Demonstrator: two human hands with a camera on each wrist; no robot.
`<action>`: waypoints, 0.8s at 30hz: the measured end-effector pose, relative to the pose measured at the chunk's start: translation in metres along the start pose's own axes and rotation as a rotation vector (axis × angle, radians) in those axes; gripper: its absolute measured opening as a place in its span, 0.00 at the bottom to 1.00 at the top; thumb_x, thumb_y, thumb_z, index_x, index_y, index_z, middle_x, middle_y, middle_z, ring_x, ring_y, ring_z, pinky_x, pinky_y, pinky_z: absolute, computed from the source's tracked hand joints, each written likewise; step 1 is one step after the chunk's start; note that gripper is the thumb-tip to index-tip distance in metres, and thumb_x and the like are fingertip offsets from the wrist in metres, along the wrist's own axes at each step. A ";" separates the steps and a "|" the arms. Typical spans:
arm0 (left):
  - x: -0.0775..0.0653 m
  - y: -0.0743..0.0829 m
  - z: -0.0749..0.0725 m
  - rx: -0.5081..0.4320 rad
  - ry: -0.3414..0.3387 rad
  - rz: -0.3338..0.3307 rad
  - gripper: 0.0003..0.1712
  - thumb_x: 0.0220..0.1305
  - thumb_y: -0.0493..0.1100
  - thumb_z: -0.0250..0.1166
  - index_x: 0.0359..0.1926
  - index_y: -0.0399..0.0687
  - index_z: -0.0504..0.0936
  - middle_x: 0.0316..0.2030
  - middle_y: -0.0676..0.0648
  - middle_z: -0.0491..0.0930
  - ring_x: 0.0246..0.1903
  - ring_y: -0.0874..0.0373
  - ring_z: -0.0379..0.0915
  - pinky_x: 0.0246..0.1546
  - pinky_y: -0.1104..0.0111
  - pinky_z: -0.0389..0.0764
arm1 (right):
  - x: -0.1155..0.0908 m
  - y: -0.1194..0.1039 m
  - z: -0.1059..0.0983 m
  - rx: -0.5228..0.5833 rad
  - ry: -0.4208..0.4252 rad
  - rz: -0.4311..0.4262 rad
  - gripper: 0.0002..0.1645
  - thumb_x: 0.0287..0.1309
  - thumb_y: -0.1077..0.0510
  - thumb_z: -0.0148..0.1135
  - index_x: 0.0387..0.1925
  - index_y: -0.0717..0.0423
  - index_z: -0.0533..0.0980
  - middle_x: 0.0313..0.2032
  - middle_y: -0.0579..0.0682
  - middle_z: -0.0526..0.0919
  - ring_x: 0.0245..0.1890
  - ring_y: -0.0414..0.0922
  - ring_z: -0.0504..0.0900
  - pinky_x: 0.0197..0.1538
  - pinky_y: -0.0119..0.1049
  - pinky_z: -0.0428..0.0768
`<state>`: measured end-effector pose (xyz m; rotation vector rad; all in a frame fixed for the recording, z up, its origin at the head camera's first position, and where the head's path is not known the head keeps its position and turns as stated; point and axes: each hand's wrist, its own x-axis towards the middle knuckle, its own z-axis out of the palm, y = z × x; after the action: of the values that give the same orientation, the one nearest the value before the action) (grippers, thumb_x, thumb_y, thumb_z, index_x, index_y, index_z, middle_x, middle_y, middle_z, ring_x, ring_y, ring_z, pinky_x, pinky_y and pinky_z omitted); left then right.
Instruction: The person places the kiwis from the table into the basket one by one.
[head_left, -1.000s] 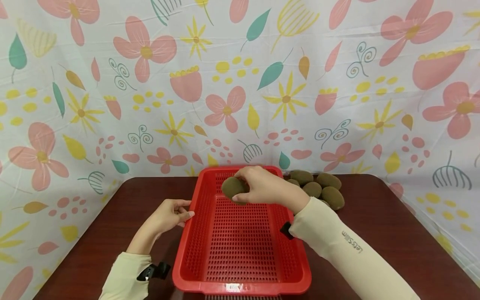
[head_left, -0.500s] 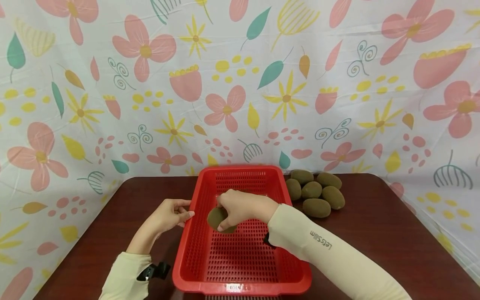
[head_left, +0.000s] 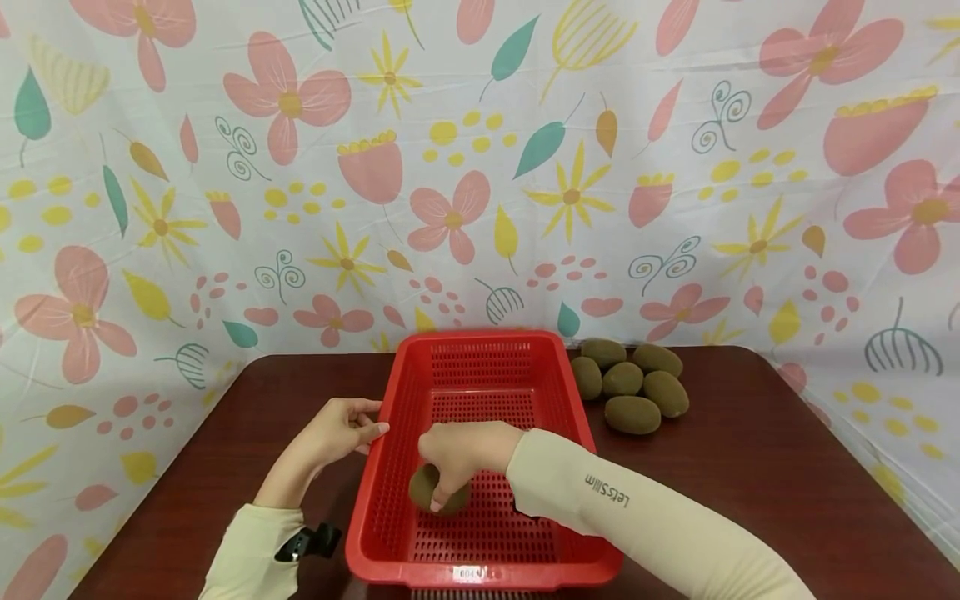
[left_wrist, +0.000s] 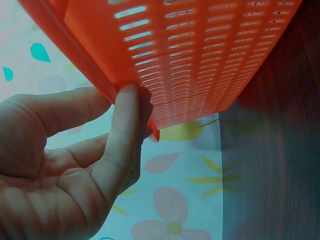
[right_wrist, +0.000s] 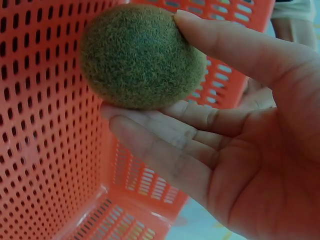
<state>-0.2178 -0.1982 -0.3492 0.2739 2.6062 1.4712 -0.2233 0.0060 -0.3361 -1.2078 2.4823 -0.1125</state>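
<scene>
With thumb and fingers, my right hand [head_left: 463, 450] grips a brown, fuzzy kiwi [head_left: 423, 487] low inside the red plastic basket [head_left: 405, 573]. In the right wrist view the kiwi [right_wrist: 142, 57] lies between the thumb above and the fingers below, close to the slotted basket floor [right_wrist: 40, 130]. My left hand [head_left: 333, 433] is at the basket's left rim. The left wrist view has its thumb and fingers [left_wrist: 125, 115] pinching that rim from outside.
Several more kiwis [head_left: 632, 415] lie together on the dark wooden table [head_left: 735, 483], right of the basket's far end. A flower-printed cloth [head_left: 480, 167] hangs behind and along the sides of the table.
My right hand has carried the kiwi from above the basket's far part down and toward the near left of its floor. The left hand has stayed at the rim.
</scene>
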 end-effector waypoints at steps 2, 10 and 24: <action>0.000 0.000 0.000 0.003 0.000 0.001 0.26 0.64 0.32 0.62 0.59 0.20 0.69 0.27 0.41 0.79 0.25 0.50 0.82 0.33 0.56 0.85 | 0.002 -0.001 0.002 0.003 -0.018 -0.016 0.14 0.50 0.50 0.74 0.26 0.49 0.76 0.18 0.40 0.71 0.17 0.35 0.63 0.20 0.26 0.63; 0.001 -0.002 -0.001 0.007 0.007 -0.010 0.26 0.64 0.32 0.62 0.60 0.21 0.69 0.27 0.41 0.79 0.26 0.51 0.82 0.33 0.57 0.85 | 0.008 -0.007 0.007 0.009 -0.071 -0.094 0.13 0.49 0.51 0.74 0.32 0.51 0.80 0.19 0.37 0.73 0.18 0.32 0.66 0.22 0.23 0.67; 0.001 -0.003 0.000 0.024 0.008 -0.002 0.26 0.64 0.33 0.62 0.60 0.21 0.69 0.26 0.42 0.79 0.25 0.50 0.82 0.35 0.54 0.85 | 0.011 -0.013 0.015 0.101 -0.199 -0.048 0.18 0.57 0.49 0.68 0.19 0.52 0.73 0.11 0.43 0.69 0.11 0.40 0.73 0.16 0.28 0.74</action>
<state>-0.2188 -0.1993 -0.3521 0.2680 2.6313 1.4442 -0.2149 -0.0093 -0.3503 -1.1769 2.2497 -0.1231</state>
